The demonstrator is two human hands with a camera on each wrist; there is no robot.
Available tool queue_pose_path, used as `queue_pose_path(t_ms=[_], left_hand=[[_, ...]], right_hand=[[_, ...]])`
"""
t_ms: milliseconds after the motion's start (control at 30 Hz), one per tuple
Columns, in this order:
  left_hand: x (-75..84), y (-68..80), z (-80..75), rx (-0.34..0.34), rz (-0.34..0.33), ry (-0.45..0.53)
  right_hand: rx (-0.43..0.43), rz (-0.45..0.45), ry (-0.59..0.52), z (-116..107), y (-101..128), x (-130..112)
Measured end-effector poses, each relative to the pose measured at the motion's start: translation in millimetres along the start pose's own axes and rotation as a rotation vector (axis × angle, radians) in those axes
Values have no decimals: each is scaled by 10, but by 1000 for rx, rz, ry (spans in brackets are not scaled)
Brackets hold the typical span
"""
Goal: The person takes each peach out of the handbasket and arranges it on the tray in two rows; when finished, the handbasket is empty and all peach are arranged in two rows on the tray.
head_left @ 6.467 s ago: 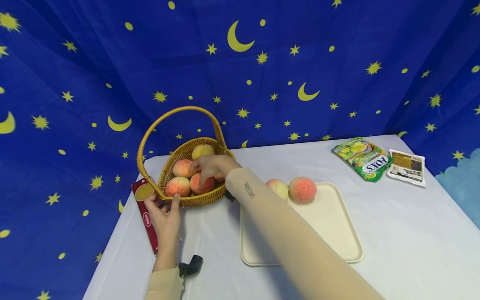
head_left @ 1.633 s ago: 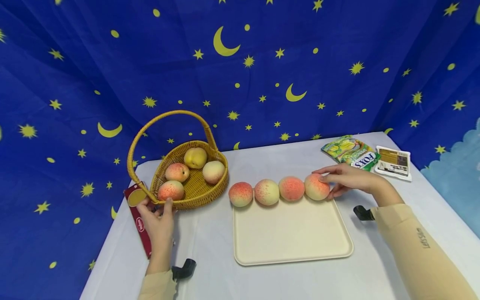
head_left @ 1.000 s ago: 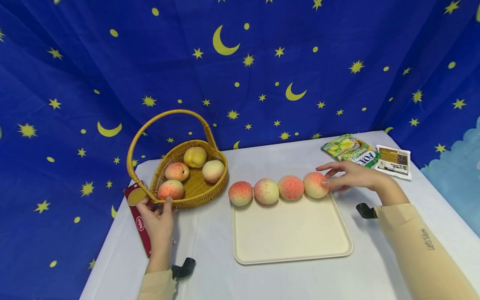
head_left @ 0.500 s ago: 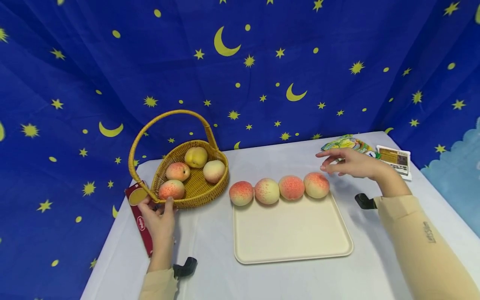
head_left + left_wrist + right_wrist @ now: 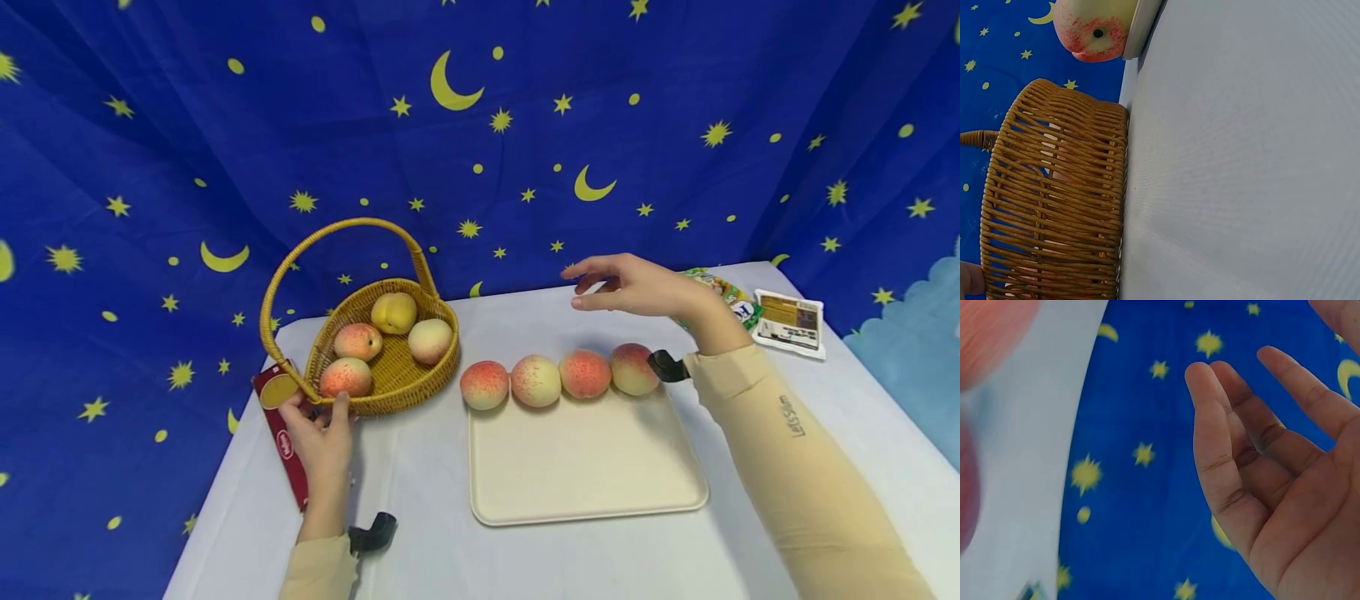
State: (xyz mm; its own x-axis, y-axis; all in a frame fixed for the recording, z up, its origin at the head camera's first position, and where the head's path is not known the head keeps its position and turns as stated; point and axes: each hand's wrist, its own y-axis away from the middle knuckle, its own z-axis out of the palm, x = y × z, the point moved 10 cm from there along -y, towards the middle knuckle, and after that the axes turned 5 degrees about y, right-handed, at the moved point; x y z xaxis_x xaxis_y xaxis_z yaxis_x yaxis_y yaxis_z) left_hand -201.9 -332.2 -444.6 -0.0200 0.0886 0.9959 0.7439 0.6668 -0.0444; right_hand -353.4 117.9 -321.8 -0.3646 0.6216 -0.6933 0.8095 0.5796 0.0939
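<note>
My left hand [image 5: 322, 437] holds the near left rim of a wicker basket [image 5: 405, 398], thumb on top of the rim. In the left wrist view the basket's woven side [image 5: 1054, 206] fills the left, with a fingertip [image 5: 971, 278] at its edge. Inside lie a yellow peach [image 5: 393, 313], a pale peach [image 5: 430, 342] and two red-blushed peaches [image 5: 346, 377]. Several more peaches [image 5: 536, 382] form a row along the far edge of a cream tray [image 5: 588, 467]. Behind that row, my right hand [image 5: 633, 285] hovers with nothing in it, its fingers [image 5: 1210, 425] loosely bent in the right wrist view.
A long dark red box [image 5: 288, 450] lies left of the basket, partly under my left hand. A green Fox's candy bag [image 5: 731, 300], partly hidden by my right arm, and a white-edged packet [image 5: 789, 322] lie at the back right. A blue star-patterned cloth [image 5: 525, 125] hangs behind the table.
Two red-blushed peaches have gone from basket to tray, making a longer row. My right hand has let go of the rightmost peach and moved up and left. My left hand stays on the basket.
</note>
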Motion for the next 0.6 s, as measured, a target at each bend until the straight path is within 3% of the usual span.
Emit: queue_pose_path(t_ms=[300,600], left_hand=[[-13,-9,-7,-5,-13,-11],[-31,-13,6,-13,-10,-15]], right_hand=[[-48,-70,1,246,-514,-546],[-123,-129,98,724,-996,-1108]])
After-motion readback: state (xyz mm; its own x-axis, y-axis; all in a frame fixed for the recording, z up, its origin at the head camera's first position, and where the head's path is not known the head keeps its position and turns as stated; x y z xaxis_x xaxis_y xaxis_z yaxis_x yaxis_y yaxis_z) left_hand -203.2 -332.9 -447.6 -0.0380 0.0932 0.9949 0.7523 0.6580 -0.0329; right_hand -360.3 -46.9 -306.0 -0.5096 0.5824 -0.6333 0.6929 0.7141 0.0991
